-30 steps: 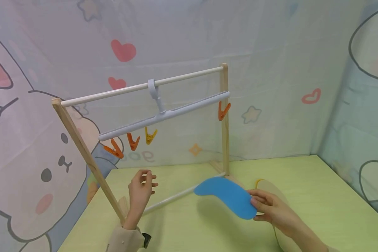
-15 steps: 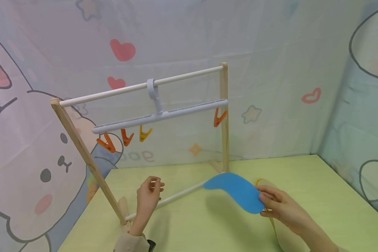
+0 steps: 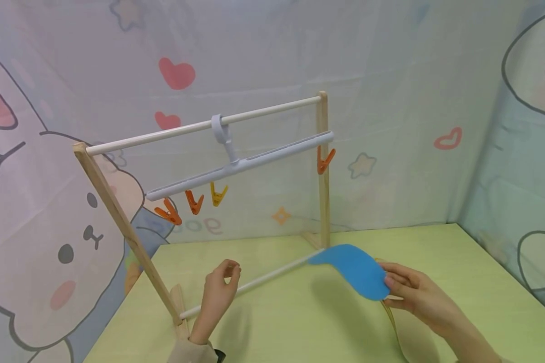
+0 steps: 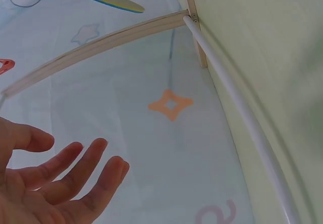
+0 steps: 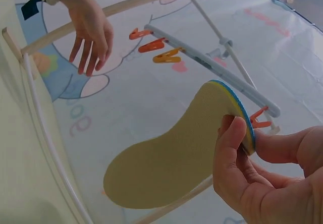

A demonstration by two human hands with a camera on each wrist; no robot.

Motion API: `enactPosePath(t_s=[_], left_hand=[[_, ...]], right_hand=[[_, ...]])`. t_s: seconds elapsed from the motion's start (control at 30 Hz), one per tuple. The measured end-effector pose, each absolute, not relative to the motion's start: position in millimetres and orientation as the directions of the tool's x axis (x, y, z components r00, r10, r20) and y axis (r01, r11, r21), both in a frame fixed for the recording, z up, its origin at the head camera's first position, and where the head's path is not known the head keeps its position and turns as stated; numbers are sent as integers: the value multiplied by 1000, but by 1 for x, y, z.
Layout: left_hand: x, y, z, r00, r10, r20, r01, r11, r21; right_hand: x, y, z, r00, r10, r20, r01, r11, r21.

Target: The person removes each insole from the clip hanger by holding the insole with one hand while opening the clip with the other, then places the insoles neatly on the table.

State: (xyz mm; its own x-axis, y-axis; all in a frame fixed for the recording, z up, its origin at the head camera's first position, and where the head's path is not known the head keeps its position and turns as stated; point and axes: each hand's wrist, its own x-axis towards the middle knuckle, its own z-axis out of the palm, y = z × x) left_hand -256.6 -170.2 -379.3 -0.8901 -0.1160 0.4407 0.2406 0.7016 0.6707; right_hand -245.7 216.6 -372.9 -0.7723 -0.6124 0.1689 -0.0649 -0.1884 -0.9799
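Note:
My right hand (image 3: 424,297) pinches one end of an insole (image 3: 356,272) between thumb and fingers, over the right half of the table. Its blue face shows in the head view; the beige underside and thin blue edge appear in the right wrist view. The left hand (image 3: 220,287) hovers near the rack's left foot, fingers loosely bent around nothing. Above it, a white hanger (image 3: 236,166) hangs tilted, bearing orange clips (image 3: 194,202) and a yellow clip (image 3: 218,194) towards the left and one orange clip (image 3: 325,160) at the right end.
A wooden rack (image 3: 113,206) with a white top rod (image 3: 272,109) and a lower rod (image 3: 277,272) stands on the green table (image 3: 300,327). Behind my right hand lies a beige flat piece (image 3: 411,327) with a yellow edge, partly hidden. A printed curtain (image 3: 390,75) backs the table.
The right hand has carried the insole right and slightly up. My left hand has moved right and down. Swaying on its rod, the hanger levelled somewhat, then tilted again.

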Motion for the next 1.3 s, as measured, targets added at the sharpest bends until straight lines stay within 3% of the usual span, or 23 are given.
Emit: enactPosePath(t_s=[0.53,1.13,1.3], left_hand=[[-250,-164,-384,-896,16,443,294,770,566],[-247,-157,-388,-916,132,378,347,732,586],[-247,-156,-391,-916,148,372,354,731,583]], right_hand=[[-246,237,-369,-823,-551,140,-73,-142,-987],[-250,266,-380,-887,-454,79,-60,-56,-997],[-252,275,-384,-867,-490,95,-55,-96,-994]])
